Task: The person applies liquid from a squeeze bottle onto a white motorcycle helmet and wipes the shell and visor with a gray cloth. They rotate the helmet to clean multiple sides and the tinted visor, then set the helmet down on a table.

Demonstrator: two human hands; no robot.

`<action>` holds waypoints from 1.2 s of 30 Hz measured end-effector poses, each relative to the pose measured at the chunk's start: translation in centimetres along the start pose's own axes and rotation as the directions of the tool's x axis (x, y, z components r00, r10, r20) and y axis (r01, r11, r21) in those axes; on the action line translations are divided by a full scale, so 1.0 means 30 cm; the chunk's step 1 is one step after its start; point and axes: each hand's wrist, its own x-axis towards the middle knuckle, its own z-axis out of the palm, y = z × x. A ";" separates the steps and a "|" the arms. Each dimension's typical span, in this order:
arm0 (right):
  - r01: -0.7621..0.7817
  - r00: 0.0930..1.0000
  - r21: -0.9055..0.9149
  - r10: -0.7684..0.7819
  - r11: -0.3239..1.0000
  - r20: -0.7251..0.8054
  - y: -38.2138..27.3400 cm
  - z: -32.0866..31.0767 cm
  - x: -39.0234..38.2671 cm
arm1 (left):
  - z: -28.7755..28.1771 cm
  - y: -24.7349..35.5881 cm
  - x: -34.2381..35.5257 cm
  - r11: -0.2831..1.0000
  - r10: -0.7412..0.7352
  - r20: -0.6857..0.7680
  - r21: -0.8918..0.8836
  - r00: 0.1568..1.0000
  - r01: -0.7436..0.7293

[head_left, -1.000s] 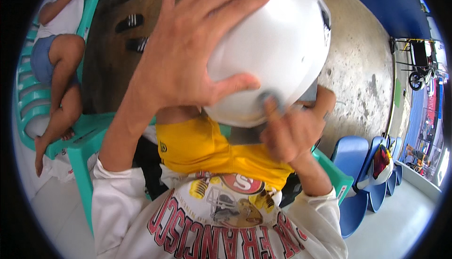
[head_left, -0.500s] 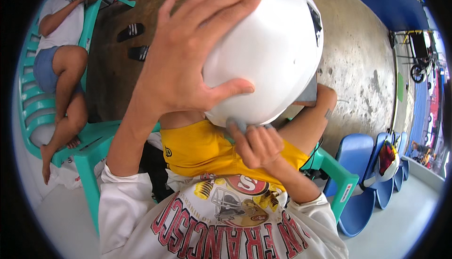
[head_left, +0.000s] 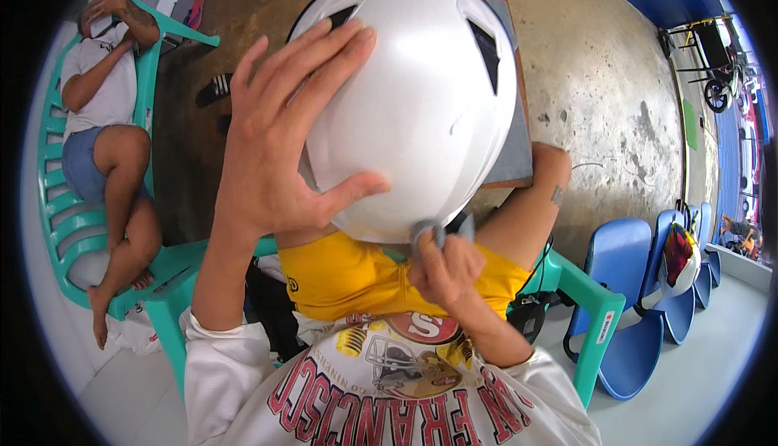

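A glossy white helmet point(head_left: 421, 114) with dark vent openings rests against my lap, its smooth shell facing up. My left hand point(head_left: 284, 138) grips its left side, fingers spread over the shell and thumb laid across the near part. Down at the helmet's near rim, my right hand point(head_left: 451, 269) is closed around a small grey piece point(head_left: 426, 232), which looks like folded cloth or abrasive paper; I cannot tell which. That piece is pressed to the shell. The helmet's inside is hidden.
Beyond the helmet stands a brown-edged table with a grey top point(head_left: 510, 150). Green chair arms flank me, the right one point(head_left: 596, 304) close to my elbow. Blue seats point(head_left: 620, 264) line the right, one bearing another white helmet point(head_left: 682, 268). A person point(head_left: 105, 89) reclines on a green bench at left.
The helmet has turned and shifted left, showing more of its vents, and my left hand has moved with it. My right hand has slid slightly right and down along the rim with the grey piece.
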 end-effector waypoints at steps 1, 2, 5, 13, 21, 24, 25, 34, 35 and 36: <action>-0.073 0.997 0.002 0.073 0.997 0.006 0.005 0.002 0.001 | -0.002 0.002 0.000 1.000 0.013 0.016 -0.008 1.000 -0.013; -0.098 0.995 0.007 0.098 0.995 -0.006 0.002 -0.010 0.002 | -0.005 0.000 0.001 1.000 0.007 0.009 -0.024 1.000 -0.006; -0.323 0.946 0.070 0.320 0.944 0.059 0.021 -0.006 0.033 | -0.007 -0.003 0.002 0.999 0.026 0.038 0.032 0.999 -0.028; -0.330 0.944 0.066 0.329 0.942 0.026 0.004 -0.012 0.120 | -0.009 0.008 0.003 1.000 -0.002 0.004 -0.008 1.000 0.002; -0.393 0.919 0.155 0.393 0.907 0.030 0.007 -0.022 0.164 | -0.015 0.006 0.007 1.000 0.009 0.012 -0.002 1.000 -0.009; -0.311 0.948 0.205 0.319 0.928 -0.006 -0.008 -0.034 0.172 | -0.013 0.006 0.007 1.000 0.015 -0.003 -0.013 1.000 -0.015; -0.223 0.967 0.224 0.244 0.949 -0.071 -0.008 -0.036 0.169 | -0.011 0.008 0.006 1.000 0.003 -0.005 -0.013 1.000 -0.003; -0.218 0.960 0.165 0.242 0.962 -0.141 -0.021 0.011 0.154 | -0.011 0.017 0.005 0.998 -0.047 0.033 -0.032 0.998 0.048; -0.258 0.959 0.160 0.272 0.953 -0.074 -0.020 0.010 0.156 | -0.014 0.016 0.006 0.999 -0.021 0.021 -0.029 1.000 0.022; -0.306 0.951 0.149 0.311 0.940 -0.005 -0.020 0.016 0.162 | -0.014 0.016 0.009 0.999 -0.012 0.020 -0.031 1.000 0.012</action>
